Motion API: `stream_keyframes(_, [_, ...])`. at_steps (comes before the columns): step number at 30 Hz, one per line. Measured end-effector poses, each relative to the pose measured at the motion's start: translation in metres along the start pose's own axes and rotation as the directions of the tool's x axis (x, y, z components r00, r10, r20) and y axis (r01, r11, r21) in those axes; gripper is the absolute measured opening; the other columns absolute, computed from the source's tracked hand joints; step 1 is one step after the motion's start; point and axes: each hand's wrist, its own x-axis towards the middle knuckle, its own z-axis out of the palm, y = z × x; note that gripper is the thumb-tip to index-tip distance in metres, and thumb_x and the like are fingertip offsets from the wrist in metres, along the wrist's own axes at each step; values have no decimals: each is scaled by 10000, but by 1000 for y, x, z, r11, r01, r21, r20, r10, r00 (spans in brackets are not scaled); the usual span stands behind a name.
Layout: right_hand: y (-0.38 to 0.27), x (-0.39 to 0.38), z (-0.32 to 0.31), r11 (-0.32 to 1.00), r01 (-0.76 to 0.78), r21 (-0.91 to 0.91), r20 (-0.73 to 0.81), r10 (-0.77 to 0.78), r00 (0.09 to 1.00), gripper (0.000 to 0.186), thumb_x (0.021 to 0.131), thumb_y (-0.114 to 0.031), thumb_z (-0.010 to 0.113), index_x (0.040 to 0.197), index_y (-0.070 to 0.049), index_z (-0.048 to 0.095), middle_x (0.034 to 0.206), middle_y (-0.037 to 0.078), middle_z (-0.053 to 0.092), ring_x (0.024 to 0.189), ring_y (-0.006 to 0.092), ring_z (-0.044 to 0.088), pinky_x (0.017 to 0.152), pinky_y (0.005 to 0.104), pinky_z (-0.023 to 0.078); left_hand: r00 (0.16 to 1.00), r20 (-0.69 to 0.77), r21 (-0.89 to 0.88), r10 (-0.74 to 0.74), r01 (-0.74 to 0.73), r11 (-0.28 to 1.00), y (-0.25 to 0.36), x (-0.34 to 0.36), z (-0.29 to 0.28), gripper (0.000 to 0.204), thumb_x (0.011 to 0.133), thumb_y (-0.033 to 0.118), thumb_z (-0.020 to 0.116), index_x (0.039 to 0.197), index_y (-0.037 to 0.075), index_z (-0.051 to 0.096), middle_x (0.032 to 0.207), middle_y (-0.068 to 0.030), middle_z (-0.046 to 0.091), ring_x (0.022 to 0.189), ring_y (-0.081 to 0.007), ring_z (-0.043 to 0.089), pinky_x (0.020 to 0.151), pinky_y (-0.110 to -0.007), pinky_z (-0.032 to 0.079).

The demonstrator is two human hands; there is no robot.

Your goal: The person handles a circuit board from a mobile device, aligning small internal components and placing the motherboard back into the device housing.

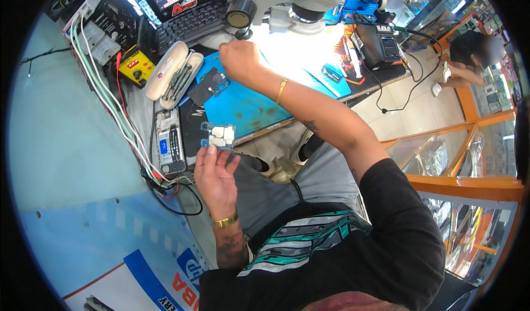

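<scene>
My left hand [215,175], with a gold bracelet at the wrist, pinches a small blue circuit board [218,136] with silver shields by its lower edge, just in front of the bench edge. My right hand [240,58] reaches far forward over the blue work mat [243,104], fingers curled, just below the microscope's round knob [240,15]. Whatever is in those fingers is hidden. A dark phone part [208,86] lies on the mat between the two hands.
An opened phone [170,142] lies left of the board. Behind it lie a white case of tweezers [175,70], a yellow device [136,66], a keyboard [190,21] and white cables. The microscope [298,1] lights the mat. A soldering station [383,40] stands right; another person [469,57] is beyond it.
</scene>
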Motion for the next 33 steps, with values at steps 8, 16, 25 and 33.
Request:
stream_keyframes(8, [5,7,0,993,-86,-75,31,88,996,125,801,-117,660,846,-77,770,916,151,746,851,294,744,685,390,599,997,78,48,6,-9,999,-11,3,-4,242,963,68,600,1203,67,576,1105,-50,670,994,-171,665,823,-399,597])
stream_keyframes(16, [9,8,5,998,50,-37,-74,-52,996,116,792,-139,668,797,-42,733,769,188,703,737,352,719,619,446,572,999,40,52,7,-9,999,-10,0,-1,329,951,27,573,1277,41,529,1147,-81,652,998,-189,665,848,-426,610])
stream_keyframes(25, [10,-67,-46,998,60,18,114,-62,992,187,819,-200,695,749,-28,717,752,190,698,713,375,702,644,463,564,994,96,37,-54,51,998,-7,8,4,326,977,107,558,1295,45,520,1091,-73,674,930,-154,674,786,-425,622])
stream_keyframes(33, [57,-47,-72,875,188,446,138,-275,952,141,845,-111,698,978,-98,740,931,152,721,861,313,690,783,425,532,998,57,45,-31,28,999,-7,4,-11,308,983,134,568,1279,52,540,1068,-63,686,915,-136,673,732,-384,617])
